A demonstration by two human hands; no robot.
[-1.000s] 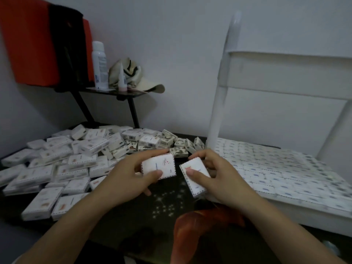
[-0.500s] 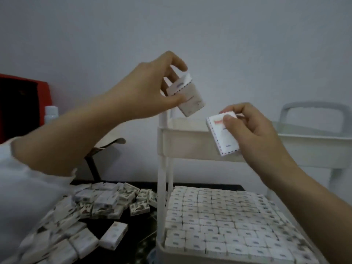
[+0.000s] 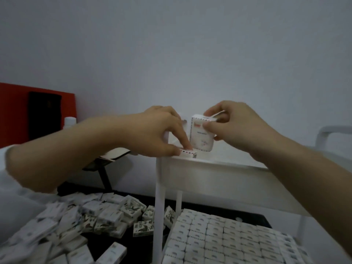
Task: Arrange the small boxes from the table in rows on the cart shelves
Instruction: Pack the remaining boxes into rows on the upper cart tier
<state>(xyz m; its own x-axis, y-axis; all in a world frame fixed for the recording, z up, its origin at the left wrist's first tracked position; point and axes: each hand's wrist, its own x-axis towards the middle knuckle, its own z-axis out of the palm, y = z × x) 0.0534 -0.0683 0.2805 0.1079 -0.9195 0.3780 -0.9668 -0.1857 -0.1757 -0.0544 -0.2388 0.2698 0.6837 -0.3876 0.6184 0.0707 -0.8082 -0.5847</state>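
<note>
The left hand (image 3: 158, 134) bends down over the near-left corner of the white plastic cart (image 3: 209, 176), thumb and forefinger pinching a flat box (image 3: 188, 154) of white card with a red-and-blue dashed border, which lies on the rim of the cart's top tray. Just right of it, above the same tray, the right hand (image 3: 234, 126) grips an upright box (image 3: 201, 138), a small cardboard oblong held by thumb and curled fingers. On the cart's lower shelf, packed boxes (image 3: 228, 237) stand in tight, even rows. Left of the cart's round post (image 3: 159, 206), loose boxes (image 3: 85, 216) lie heaped, some printed with dark patterns, on the black desk (image 3: 253, 216).
</note>
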